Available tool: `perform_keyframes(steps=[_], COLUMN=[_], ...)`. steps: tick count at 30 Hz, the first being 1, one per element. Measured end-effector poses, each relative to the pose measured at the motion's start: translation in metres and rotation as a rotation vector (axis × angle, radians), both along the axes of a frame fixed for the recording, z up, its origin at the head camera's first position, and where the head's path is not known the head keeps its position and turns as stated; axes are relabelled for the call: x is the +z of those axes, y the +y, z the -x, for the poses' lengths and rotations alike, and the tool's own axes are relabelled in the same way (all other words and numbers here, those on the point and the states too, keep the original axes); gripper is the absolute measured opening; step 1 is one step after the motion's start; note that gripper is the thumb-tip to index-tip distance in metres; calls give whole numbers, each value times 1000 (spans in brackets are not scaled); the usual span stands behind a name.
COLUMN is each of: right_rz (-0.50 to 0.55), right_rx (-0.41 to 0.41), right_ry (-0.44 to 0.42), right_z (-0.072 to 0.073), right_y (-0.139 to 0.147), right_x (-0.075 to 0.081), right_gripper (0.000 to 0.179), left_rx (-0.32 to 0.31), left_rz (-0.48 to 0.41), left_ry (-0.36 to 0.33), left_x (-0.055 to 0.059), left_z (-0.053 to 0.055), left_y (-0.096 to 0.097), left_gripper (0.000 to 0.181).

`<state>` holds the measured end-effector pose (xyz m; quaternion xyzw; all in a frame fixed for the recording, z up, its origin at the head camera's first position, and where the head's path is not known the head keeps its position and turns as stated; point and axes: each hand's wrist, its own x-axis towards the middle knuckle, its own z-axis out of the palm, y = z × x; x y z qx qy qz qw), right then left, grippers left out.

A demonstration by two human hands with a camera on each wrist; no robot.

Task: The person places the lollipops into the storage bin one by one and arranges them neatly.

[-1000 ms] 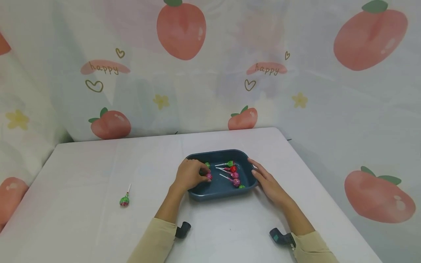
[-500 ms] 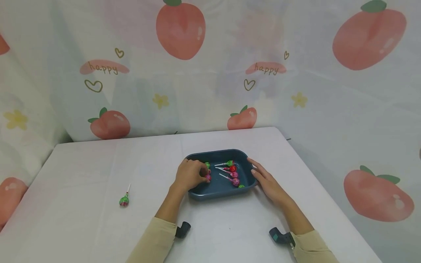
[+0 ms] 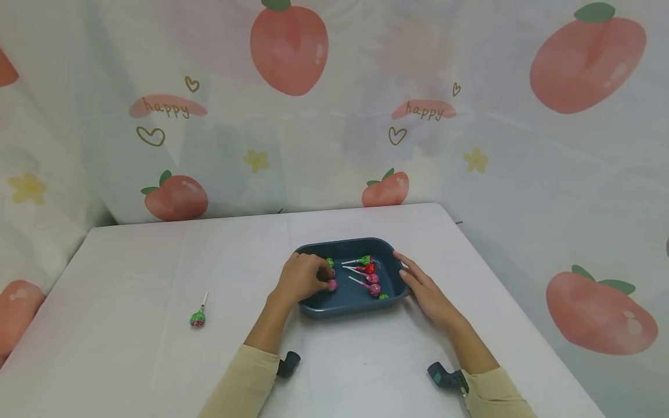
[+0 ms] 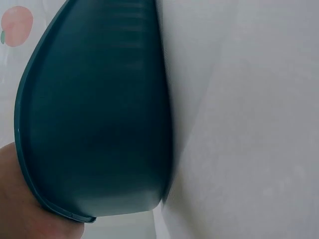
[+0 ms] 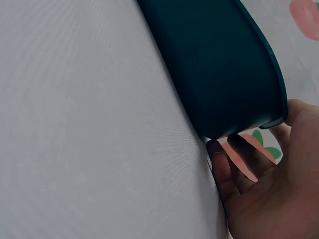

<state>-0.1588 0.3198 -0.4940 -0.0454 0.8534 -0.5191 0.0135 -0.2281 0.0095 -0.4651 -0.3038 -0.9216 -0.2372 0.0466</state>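
Note:
A dark teal rectangular tray point(image 3: 342, 307) rests on the white table. My left hand point(image 3: 301, 278) reaches over its left rim, thumb and fingers curled down among lollipops. A pink lollipop point(image 3: 333, 285) shows at the thumb tip; its stick is hidden by the hand. Just behind it a green lollipop point(image 3: 330, 263) peeks past the fingers. On the tray's right side lie a green lollipop point(image 3: 367, 259), a red one point(image 3: 370, 269) and several pink ones. My right hand point(image 3: 428, 293) holds the right end, with fingers point(image 5: 221, 167) against the outer wall and another digit at the rim.
One green lollipop point(image 3: 197, 318) lies alone on the table point(image 3: 130, 348) to the left, stick pointing away. A fruit-printed cloth point(image 3: 334, 133) hangs behind and at the sides. Dark devices point(image 3: 289, 364) sit at both wrists.
The pink lollipop at the left thumb has shifted very slightly towards the near side. The right hand and the tray stay where they were.

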Motion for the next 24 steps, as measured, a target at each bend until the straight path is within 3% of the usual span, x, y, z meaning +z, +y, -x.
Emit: perform_keyframes(steps=[8,14,24], right_rz=[0,-1,-5], right_rx=[5,-9,-12], right_ry=[2,-9,-17], right_z=[0,-1,0], right_y=[0,0,-1], right_x=[2,1,1], right_gripper=[53,52,53], left_rx=[-54,-142,-217], left_rz=[-43,-176,-275], left_ry=[-76,-176,-191], left_x=[5,8,11], left_z=[1,2,-1], left_y=[-5,-15,-44], left_gripper=[20,20,27])
